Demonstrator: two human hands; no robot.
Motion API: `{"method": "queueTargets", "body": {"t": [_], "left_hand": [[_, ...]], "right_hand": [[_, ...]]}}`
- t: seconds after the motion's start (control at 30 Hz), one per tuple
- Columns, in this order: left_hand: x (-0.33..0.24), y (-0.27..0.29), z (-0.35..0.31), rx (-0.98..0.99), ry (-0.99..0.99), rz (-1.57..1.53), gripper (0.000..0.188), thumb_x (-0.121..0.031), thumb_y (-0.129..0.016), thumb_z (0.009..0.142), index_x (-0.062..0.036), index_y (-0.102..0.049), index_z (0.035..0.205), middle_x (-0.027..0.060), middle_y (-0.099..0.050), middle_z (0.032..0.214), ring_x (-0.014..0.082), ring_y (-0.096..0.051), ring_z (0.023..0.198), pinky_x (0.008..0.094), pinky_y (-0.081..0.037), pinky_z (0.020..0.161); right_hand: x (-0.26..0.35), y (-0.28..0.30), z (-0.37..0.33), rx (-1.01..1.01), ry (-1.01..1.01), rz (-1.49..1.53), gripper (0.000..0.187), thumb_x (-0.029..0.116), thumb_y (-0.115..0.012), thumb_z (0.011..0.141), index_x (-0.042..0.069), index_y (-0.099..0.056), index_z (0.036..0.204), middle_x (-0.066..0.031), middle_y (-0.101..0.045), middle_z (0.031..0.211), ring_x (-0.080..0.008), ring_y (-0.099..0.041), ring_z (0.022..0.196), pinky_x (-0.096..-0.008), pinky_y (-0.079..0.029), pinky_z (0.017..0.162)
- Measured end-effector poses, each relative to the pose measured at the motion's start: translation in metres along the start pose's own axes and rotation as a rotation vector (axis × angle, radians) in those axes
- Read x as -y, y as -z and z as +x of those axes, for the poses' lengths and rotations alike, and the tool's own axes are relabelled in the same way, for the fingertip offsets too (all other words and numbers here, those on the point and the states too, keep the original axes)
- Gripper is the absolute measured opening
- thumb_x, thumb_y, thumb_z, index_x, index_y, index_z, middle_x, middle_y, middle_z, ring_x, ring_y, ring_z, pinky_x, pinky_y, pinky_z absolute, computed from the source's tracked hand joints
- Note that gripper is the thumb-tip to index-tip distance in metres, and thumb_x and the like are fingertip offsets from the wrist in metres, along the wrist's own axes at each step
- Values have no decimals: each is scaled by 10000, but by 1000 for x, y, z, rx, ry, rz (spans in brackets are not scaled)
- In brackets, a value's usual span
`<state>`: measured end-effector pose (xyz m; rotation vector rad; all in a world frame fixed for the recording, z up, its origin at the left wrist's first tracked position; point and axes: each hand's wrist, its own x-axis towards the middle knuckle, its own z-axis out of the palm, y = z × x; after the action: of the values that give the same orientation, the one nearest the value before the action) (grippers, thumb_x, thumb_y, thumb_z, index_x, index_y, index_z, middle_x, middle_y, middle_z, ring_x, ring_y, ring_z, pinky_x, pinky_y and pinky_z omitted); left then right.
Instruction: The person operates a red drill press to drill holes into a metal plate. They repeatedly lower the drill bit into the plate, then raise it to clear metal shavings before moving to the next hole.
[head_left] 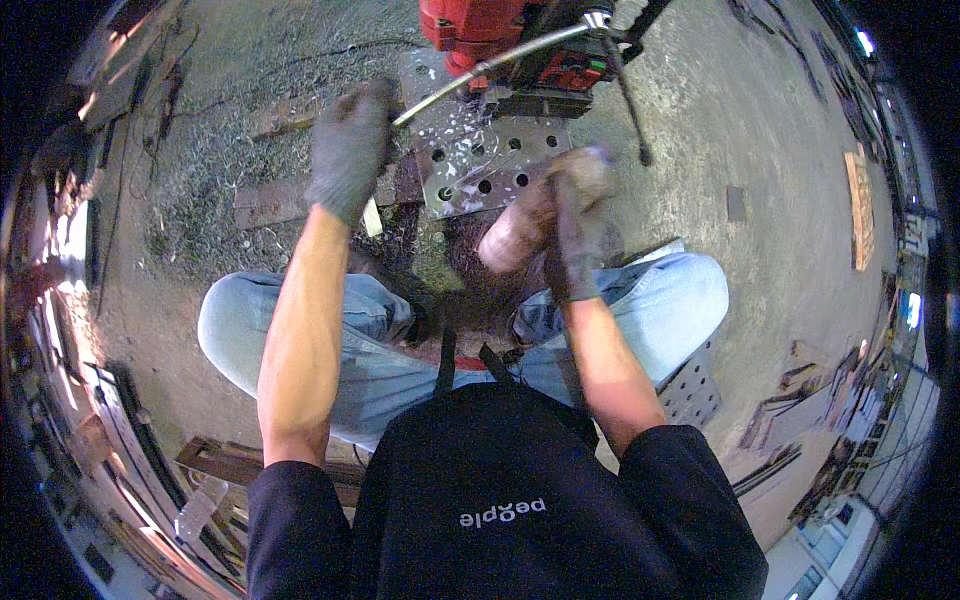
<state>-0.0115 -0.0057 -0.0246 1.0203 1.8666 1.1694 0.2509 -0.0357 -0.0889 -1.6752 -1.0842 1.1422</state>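
Curved bar [490, 68] and blurred bottle [508, 240].
I am seeing the left hand [350, 145] clamping the bar, which is running ahead-right from it; the right hand [572, 230] is gripping the bottle, slanting leftward and back.

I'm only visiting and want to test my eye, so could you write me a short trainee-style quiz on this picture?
1. Multiple choice: what is at the fingers of the left hand?
A) a hammer
B) one end of a long silvery bar
C) a paper cup

2. True or false: the metal plate near the red machine has round holes in it.

3. Which hand grips the pale, motion-blurred cylinder?

Key:
1. B
2. True; several round holes show in it.
3. The right hand, which wears a dark glove.
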Motion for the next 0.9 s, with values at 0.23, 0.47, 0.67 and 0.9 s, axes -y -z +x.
{"method": "queueTargets", "body": {"t": [0.23,0.47,0.67,0.9], "left_hand": [[-179,0,-62,-57,-287,-545,307,-306,-523,931,-44,-681,948,148,-656,836,315,-615,707,428,-489,660],[-247,-131,-74,-275,-1155,533,353,-102,-475,949,27,-501,1277,206,-602,1093,268,-661,833,395,-558,716],[-271,-260,-90,175,-888,-30,219,-165,-606,808,-87,-719,978,203,-690,982,345,-693,875,472,-543,723],[-163,-353,-73,606,-748,343,336,-195,-610,842,-89,-671,1155,177,-657,1140,363,-673,965,482,-542,807]], "right_hand": [[93,133,37,-352,602,492,338,363,-600,953,105,-553,1166,-6,-585,1030,-132,-565,984,-338,-470,898],[59,251,109,-419,504,79,367,215,-737,843,69,-555,1126,-23,-606,1044,-154,-582,965,-337,-504,845],[-87,277,124,-310,166,-287,386,249,-692,873,48,-552,1172,-66,-617,1094,-190,-595,1003,-354,-504,867],[-231,315,8,-355,-476,-318,399,276,-644,905,32,-545,1204,-100,-621,1120,-221,-605,1021,-366,-508,872]]}}
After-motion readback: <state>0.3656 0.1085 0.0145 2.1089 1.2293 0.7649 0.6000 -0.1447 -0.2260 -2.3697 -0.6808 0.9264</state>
